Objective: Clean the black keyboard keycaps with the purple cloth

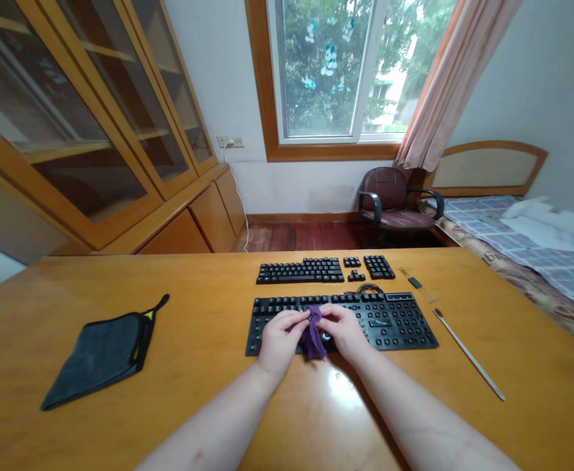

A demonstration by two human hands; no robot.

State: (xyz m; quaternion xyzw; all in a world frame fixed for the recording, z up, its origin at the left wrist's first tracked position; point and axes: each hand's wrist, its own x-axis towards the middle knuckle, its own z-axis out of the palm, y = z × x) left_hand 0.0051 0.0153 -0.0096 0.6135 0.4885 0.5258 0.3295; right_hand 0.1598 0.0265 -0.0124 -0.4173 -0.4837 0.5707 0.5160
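My left hand (281,340) and my right hand (348,332) meet above the front middle of a black keyboard (402,320). Between them hangs a purple cloth (315,340), pinched by the fingers of my right hand. My left fingertips are closed on a small dark piece, seemingly a keycap (310,318), at the cloth's edge; the fingers partly hide it. Many of the keyboard's key positions show bare switches, while caps sit along its upper rows. Behind it, loose black keycaps (300,269) lie on the table in keyboard order, with a number-pad block (379,267) at the right.
A folded grey cloth (95,347) with a loop lies on the wooden table (193,405) at left. To the keyboard's right are a thin white-handled brush (470,356) and a small wire puller (415,282). A chair (389,196) stands beyond the far edge.
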